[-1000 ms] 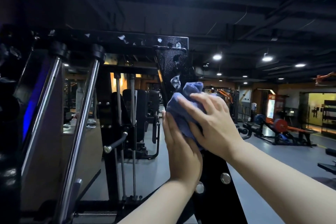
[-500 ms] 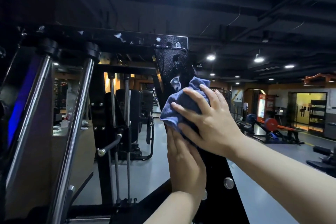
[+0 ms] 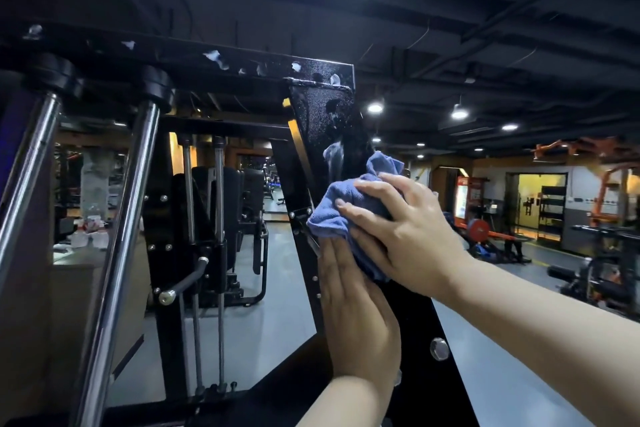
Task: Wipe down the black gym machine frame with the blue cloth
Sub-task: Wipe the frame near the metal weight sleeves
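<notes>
Head feed, dim gym hall. Far left, I note two chrome guide rods [image 3: 117,236] leaning upward, each capped by a black rubber stop [image 3: 157,87] under the top beam.

The black gym machine frame [image 3: 417,329] fills the middle. A horizontal top beam [image 3: 180,52] is welded to a slanted post [image 3: 322,114] that runs down toward the right. The finish is speckled matte black. White blobs sit in a row along the beam, and a pale wet streak runs down the post just above the cloth. Through the frame opening I see another weight machine [image 3: 214,218] on the grey floor [image 3: 277,305].

Left hand [image 3: 356,315]: flat against the left face of the post, fingers [image 3: 332,263] straight and together, gripping nothing. The fingertips touch the lower edge of the blue cloth [image 3: 339,218].

Cloth: blue-violet, finely ribbed towelling, bunched and wrapped over the post partway down. One corner sticks up and another fold hangs below the right palm.

Right hand [image 3: 412,243]: laid over the cloth, fingers [image 3: 367,189] spread and only lightly bent, pressing it onto the post. I cannot make out the thumb.

Below both hands a round silver bolt head [image 3: 439,349] sits in the post. Far right: ceiling lamps [image 3: 459,113], a barbell with a red plate [image 3: 478,229], a lit doorway [image 3: 540,204].
</notes>
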`<state>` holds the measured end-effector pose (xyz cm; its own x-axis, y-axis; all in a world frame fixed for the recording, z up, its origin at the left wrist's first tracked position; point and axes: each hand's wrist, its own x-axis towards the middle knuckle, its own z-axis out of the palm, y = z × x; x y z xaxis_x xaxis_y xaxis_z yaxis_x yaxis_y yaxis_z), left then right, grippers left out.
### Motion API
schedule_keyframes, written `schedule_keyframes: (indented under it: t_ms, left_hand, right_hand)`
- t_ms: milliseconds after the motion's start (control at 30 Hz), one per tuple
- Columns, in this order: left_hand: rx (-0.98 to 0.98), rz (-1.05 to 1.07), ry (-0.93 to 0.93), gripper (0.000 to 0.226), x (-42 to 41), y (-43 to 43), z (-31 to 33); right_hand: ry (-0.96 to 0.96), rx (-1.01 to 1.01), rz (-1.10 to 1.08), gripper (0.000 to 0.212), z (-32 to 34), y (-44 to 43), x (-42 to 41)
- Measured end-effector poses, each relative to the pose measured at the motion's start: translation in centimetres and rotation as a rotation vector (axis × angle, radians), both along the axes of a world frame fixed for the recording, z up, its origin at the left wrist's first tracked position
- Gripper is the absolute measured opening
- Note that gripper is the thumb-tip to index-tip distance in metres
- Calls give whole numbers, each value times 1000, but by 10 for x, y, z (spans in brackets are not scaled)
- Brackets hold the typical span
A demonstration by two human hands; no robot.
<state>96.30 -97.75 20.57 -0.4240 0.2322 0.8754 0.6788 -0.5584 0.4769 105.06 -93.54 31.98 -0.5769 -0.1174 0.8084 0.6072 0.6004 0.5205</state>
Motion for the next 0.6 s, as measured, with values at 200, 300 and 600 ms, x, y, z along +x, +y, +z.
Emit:
schedule_keyframes:
  t_ms: [200,300,600]
  left_hand:
    - [-113,34,8,60,6,0,3]
    - [-141,-57,-31,63,2,-11,15]
    - [-198,10,69,68,-23,-3,66]
  right_hand:
    - [261,-120,-114,40,50,13,-24]
    - [227,-99,-115,46,30,4,-35]
    - [184,-125,-176,50,54,21,-14]
